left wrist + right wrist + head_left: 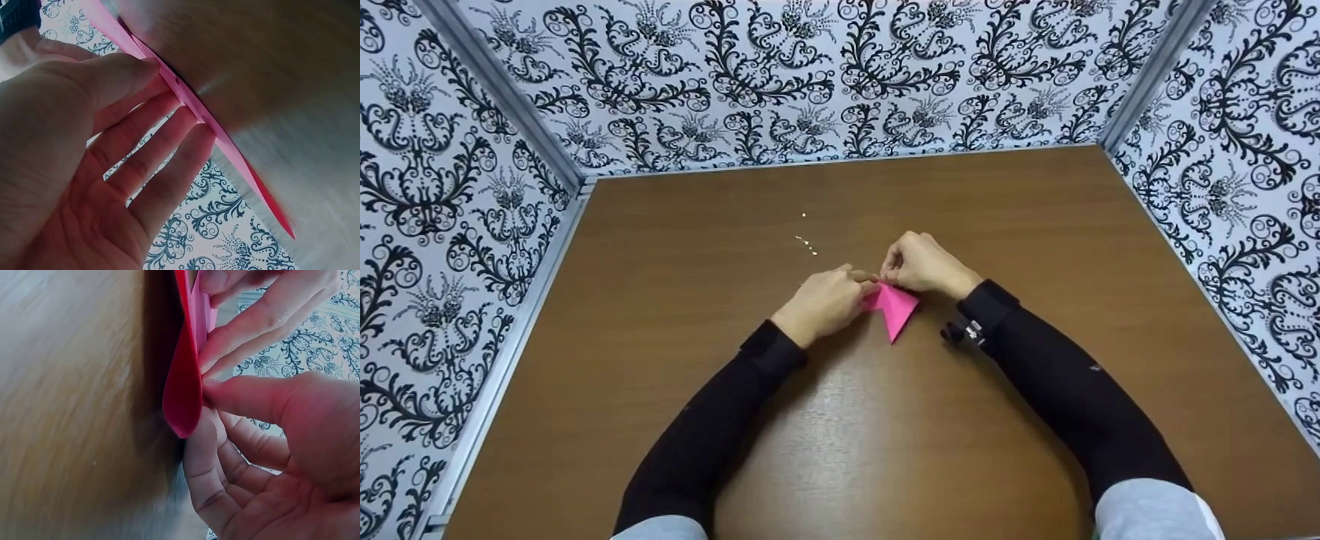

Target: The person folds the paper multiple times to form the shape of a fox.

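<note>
From my end, I saw the right hand (924, 264) pinch the pink paper (898, 309) — the left hand (826, 301), fingers nearly straight, touched it.

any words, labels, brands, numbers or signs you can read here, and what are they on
None can be read in any view.
Pink paper: no lettering shows.
Patterned wall: dark scrollwork only, no letters.
Right black sleeve: one small pale mark, too small to tell whether it is lettering.
</note>
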`<state>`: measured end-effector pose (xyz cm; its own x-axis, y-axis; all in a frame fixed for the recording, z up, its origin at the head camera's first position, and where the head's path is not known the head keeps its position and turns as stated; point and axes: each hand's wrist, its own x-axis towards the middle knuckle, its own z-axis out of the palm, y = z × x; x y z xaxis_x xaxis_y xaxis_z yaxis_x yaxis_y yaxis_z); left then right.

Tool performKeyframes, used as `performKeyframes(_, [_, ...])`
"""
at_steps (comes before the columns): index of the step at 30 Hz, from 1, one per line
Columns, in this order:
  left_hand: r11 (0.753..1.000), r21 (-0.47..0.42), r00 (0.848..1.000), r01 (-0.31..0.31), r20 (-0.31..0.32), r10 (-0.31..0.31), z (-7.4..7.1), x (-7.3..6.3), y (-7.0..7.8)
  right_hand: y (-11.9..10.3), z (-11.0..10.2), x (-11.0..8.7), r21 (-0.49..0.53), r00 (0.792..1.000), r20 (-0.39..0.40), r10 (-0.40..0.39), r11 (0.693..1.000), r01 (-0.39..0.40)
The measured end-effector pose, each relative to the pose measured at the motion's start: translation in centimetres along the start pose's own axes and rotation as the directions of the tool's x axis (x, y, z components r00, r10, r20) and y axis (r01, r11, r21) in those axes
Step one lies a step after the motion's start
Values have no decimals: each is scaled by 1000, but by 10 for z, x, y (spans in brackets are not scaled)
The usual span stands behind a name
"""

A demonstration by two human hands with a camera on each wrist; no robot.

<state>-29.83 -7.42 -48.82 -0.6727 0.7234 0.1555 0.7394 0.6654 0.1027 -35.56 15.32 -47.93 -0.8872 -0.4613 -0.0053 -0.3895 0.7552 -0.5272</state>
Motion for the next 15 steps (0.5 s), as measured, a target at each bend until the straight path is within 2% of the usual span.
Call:
performKeyframes(9, [1000,6,1000,13,26,-14,0,0,0,-2,1,1,-6,998,0,57,998,-57])
performKeyframes(15, [1000,1,1000,-8,6,8,1,-1,-1,-3,2,1,-32,999,-6,53,998,-53])
